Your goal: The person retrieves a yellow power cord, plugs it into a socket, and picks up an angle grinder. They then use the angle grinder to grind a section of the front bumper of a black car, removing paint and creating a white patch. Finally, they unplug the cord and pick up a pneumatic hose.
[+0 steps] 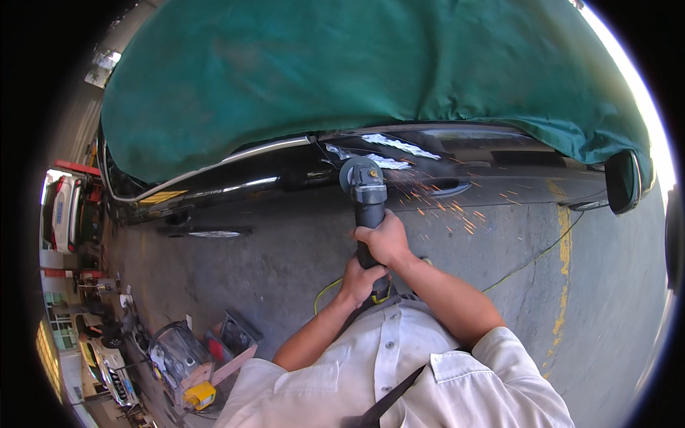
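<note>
An angle grinder (368,191) with a dark body stands out in front of me, its disc against the black car panel (285,165). My right hand (386,240) is wrapped round the middle of its body. Closer to my chest, my left hand (362,279) grips the rear end of the tool. Orange sparks (451,207) fly off to the right of the disc. Just above the disc lies a ragged strip of bare, shiny metal (379,161), and a second bare strip (401,145) runs above that. The disc's contact edge is partly hidden by the grinder head.
A green cover (342,64) drapes over the car's upper part. A side mirror (623,182) sticks out at right; a door handle (449,189) lies near the sparks. A yellow-green cord (524,265) trails on the floor. Car parts and a yellow object (200,394) lie at lower left.
</note>
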Available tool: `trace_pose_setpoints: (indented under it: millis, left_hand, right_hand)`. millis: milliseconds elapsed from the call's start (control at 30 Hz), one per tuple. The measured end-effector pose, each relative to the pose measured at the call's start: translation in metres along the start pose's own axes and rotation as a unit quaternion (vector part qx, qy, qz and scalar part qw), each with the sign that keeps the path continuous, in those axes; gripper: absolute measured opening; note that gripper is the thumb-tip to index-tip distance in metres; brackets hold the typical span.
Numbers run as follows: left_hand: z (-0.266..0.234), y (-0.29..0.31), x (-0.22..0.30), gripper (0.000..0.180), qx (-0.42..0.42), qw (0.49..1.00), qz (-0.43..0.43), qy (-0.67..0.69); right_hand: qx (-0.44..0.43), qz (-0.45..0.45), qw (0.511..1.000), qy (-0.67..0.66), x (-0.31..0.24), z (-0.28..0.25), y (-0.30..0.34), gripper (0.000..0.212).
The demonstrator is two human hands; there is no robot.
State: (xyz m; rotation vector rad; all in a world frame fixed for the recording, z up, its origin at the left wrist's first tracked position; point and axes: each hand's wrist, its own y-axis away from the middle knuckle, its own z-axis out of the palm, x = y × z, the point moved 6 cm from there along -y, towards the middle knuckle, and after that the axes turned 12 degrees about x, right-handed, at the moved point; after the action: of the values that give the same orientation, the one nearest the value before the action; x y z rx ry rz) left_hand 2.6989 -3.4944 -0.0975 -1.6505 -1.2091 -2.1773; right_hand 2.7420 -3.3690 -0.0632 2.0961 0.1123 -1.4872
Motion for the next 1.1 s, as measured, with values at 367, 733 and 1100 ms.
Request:
trace_pose_setpoints:
  millis: [367, 733, 1100]
  left_hand:
    - [0.008, -0.002, 0.004, 0.033, -0.002, 0.999, 0.035, -0.005]
    - [0.006, -0.005, 0.011, 0.033, -0.005, 0.999, 0.037, -0.003]
    - [0.005, 0.002, 0.002, 0.036, 0.003, 1.0, 0.013, 0.025]
  right_hand:
    - [-0.002, -0.007, 1.0, 0.023, -0.002, -0.005, -0.004, 0.06]
    - [-0.003, -0.006, 1.0, 0.003, -0.008, -0.003, -0.005, 0.059]
    - [-0.018, -0.013, 0.999, 0.023, -0.009, -0.004, 0.001, 0.059]
